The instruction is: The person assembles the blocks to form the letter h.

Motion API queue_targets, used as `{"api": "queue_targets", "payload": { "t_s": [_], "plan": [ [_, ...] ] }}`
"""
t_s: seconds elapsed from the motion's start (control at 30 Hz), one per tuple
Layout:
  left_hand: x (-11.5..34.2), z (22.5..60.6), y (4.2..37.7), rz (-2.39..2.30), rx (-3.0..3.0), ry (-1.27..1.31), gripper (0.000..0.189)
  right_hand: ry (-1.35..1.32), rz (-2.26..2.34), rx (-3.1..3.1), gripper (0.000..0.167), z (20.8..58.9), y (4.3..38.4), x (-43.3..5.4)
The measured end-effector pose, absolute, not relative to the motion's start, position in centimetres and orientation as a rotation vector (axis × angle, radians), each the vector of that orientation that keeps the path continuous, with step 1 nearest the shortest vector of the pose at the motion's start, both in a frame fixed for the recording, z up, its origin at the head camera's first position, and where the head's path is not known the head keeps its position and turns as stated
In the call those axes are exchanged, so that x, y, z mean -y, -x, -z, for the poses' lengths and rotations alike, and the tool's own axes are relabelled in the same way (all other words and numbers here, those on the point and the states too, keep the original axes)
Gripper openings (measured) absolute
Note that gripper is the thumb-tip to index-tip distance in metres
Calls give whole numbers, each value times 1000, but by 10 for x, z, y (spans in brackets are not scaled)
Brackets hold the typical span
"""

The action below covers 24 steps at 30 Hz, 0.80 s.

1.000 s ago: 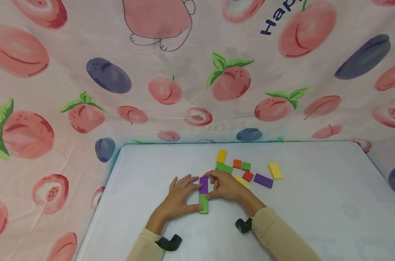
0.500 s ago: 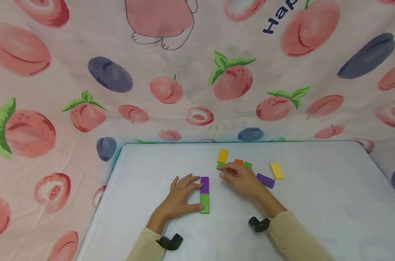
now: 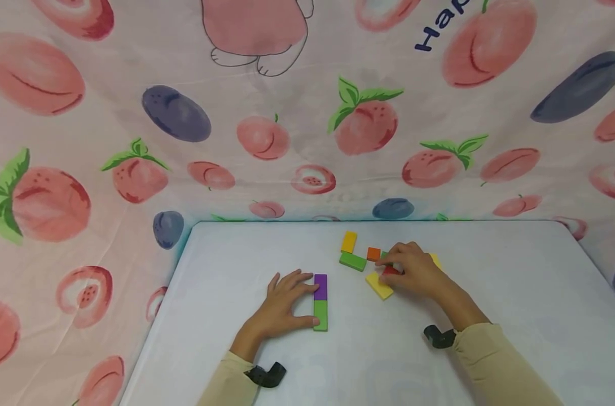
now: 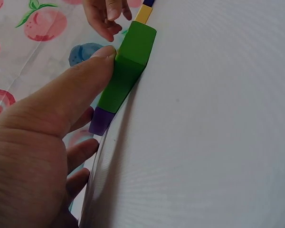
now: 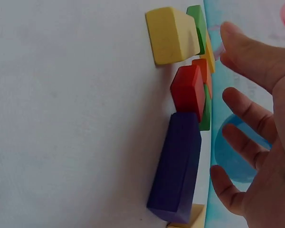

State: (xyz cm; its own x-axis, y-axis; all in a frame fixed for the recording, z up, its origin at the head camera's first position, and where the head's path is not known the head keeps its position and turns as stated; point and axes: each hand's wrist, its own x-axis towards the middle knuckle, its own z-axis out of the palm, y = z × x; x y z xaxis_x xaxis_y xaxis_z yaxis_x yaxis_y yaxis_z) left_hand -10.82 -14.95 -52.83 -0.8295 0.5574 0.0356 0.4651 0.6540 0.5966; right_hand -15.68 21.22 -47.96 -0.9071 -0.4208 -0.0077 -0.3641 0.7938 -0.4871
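Note:
A purple block (image 3: 320, 286) and a green block (image 3: 320, 316) lie end to end in a straight line on the white table. My left hand (image 3: 282, 310) rests at their left side, its thumb touching the green block and a fingertip at the purple one. In the left wrist view the thumb (image 4: 80, 80) lies along the green block (image 4: 126, 71). My right hand (image 3: 414, 270) hovers over the loose blocks, holding nothing. From the right wrist, its spread fingers (image 5: 247, 111) stand apart from a red block (image 5: 188, 92) and a long purple block (image 5: 178, 166), which the hand hides in the head view.
Around the right hand lie a yellow block (image 3: 379, 286), a green block (image 3: 352, 261), an orange block (image 3: 373, 254) and another yellow block (image 3: 348, 242). A further yellow block (image 3: 436, 260) is partly covered. A fruit-print cloth (image 3: 267, 169) hangs behind the table (image 3: 226, 254).
My right hand has left the purple-green row and moved right, passing over the loose blocks. The left hand stays at the row.

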Motion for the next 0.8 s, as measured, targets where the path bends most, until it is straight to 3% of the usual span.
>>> {"api": "queue_targets", "payload": {
  "t_s": [0.3, 0.8],
  "plan": [
    [150, 529, 109, -928, -2716, -853, 70, 636, 725, -2780, 42, 490, 158, -215],
    [150, 530, 110, -898, -2707, -830, 72, 652, 645, -2747, 37, 492, 155, -213]
  ]
}}
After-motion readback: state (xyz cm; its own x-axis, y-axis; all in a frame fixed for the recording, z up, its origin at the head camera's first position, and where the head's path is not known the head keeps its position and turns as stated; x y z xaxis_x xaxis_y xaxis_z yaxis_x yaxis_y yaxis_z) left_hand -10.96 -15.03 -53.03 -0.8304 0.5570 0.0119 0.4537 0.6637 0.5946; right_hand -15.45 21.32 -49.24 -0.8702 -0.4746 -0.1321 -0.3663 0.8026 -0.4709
